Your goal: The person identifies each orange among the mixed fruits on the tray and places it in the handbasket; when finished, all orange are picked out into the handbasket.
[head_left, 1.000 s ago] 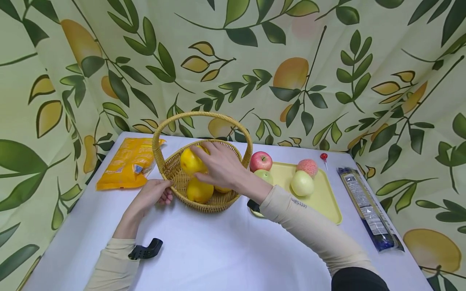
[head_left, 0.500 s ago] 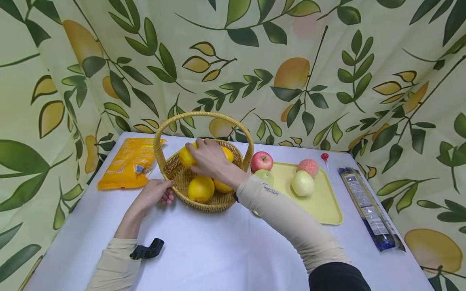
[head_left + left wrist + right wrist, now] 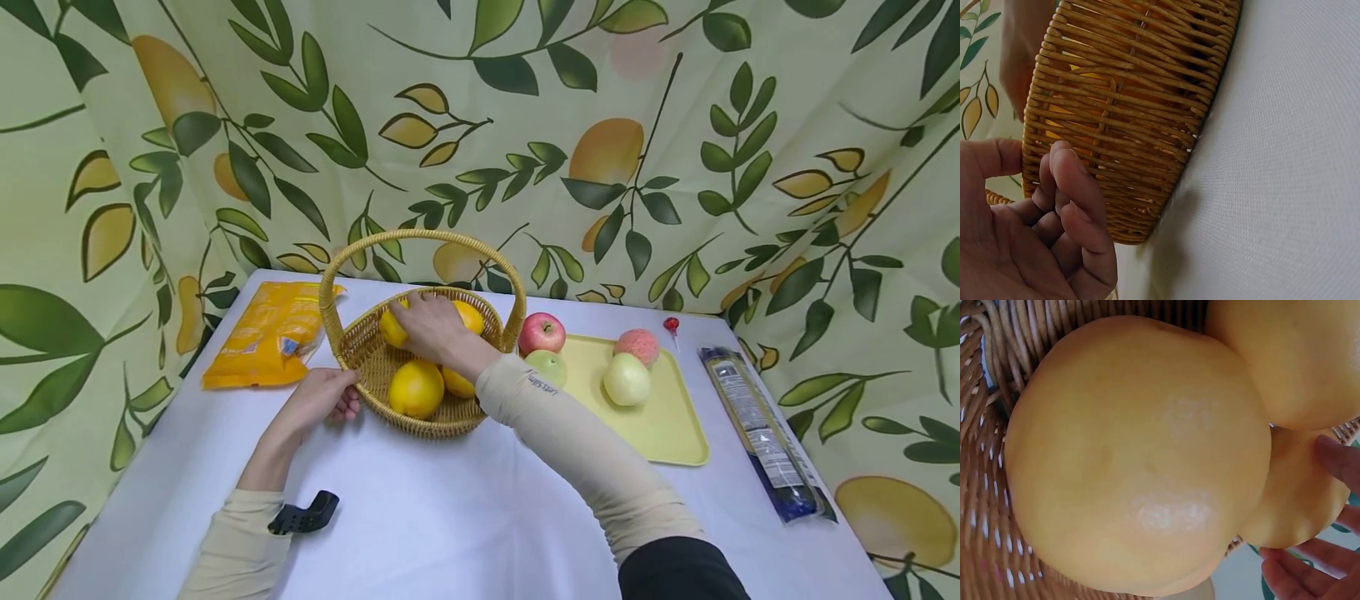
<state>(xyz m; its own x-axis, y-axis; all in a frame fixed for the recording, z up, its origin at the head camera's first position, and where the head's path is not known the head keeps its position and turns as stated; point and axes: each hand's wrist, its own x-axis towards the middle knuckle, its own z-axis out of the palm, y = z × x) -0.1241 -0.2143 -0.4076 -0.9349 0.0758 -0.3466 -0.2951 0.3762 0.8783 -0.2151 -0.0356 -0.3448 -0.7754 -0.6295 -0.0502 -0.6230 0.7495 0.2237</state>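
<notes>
A woven wicker basket point(image 3: 431, 428) with a tall arched handle stands on the white-covered table, holding several smooth yellow-orange fruits. My left hand point(image 3: 321, 398) pinches its left rim between thumb and fingers; in the left wrist view the other fingers point(image 3: 1082, 181) curl beside the woven wall. Inside the basket, my right hand point(image 3: 437, 330) grips a yellow fruit point(image 3: 392, 330) at the back left. In the right wrist view, fingertips point(image 3: 1338, 459) lie on that fruit point(image 3: 1294, 494), partly hidden behind a larger-looking one point(image 3: 1138, 450). Another fruit point(image 3: 416, 389) sits at the front.
An orange plastic packet point(image 3: 262, 337) lies left of the basket. To the right is a yellow tray point(image 3: 667, 433) with a pale round fruit point(image 3: 627, 380), a pink ball-like fruit point(image 3: 637, 345), a green apple point(image 3: 547, 367) and a red apple point(image 3: 542, 333) near its edge. Farther right are a lollipop point(image 3: 671, 324) and a long packet point(image 3: 761, 433).
My right hand has shifted left and back inside the basket with the yellow fruit, uncovering another fruit behind it. The left hand keeps its place on the rim.
</notes>
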